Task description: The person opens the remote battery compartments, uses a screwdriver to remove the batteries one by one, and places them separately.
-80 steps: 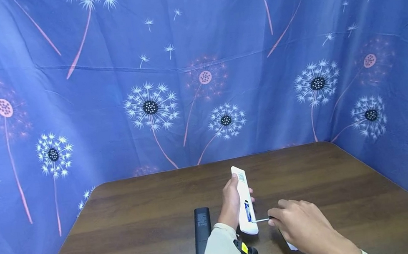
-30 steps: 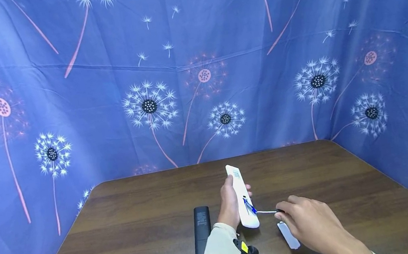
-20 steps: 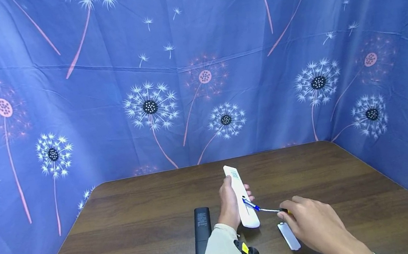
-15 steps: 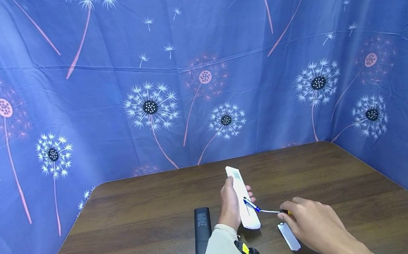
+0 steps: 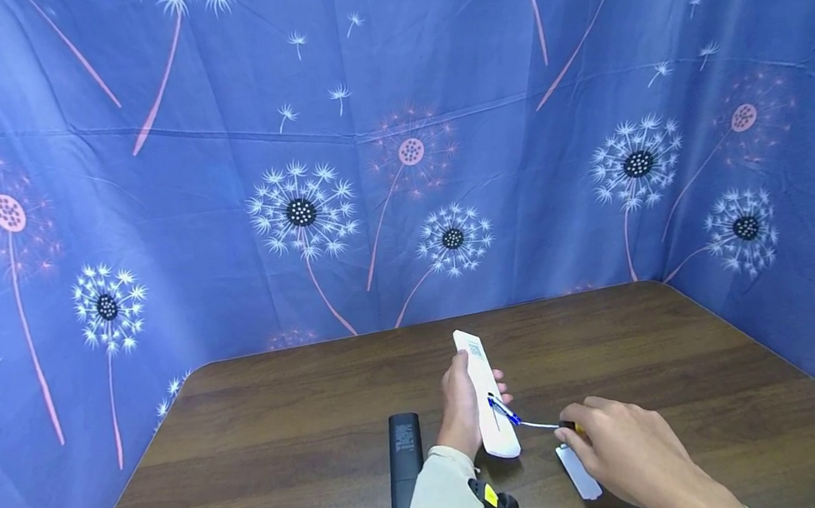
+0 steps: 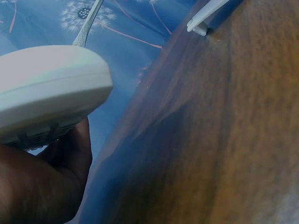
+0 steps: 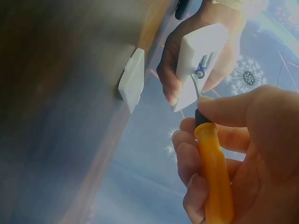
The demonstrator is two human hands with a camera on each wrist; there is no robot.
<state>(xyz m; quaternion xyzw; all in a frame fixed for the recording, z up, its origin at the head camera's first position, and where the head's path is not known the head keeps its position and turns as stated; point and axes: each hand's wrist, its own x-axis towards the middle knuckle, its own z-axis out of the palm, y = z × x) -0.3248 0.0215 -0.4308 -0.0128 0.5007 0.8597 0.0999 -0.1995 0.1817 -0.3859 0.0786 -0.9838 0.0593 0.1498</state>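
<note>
My left hand (image 5: 457, 403) grips a white remote control (image 5: 480, 376), back side up, with its battery compartment uncovered. A blue battery (image 5: 505, 412) slants out of that compartment, its near end raised. Between thumb and fingers, my right hand (image 5: 629, 447) holds a screwdriver (image 7: 216, 182) with a yellow-orange handle and black collar. In the right wrist view the metal tip meets the remote right beside the battery's end; exact contact is hard to tell. A white battery cover (image 5: 578, 473) lies on the table near the right hand. The left wrist view shows the remote's end (image 6: 56, 79).
On the wooden table (image 5: 285, 435) a black remote (image 5: 405, 464) lies left of my left forearm. A black strapped device with a yellow label (image 5: 491, 496) sits at the left wrist. Blue dandelion-print cloth (image 5: 223, 225) hangs behind the table and along its sides.
The battery lay in the compartment at first; its near end has since been lifted out. My right hand and the screwdriver have shifted slightly rightward. In the last half second almost nothing moved.
</note>
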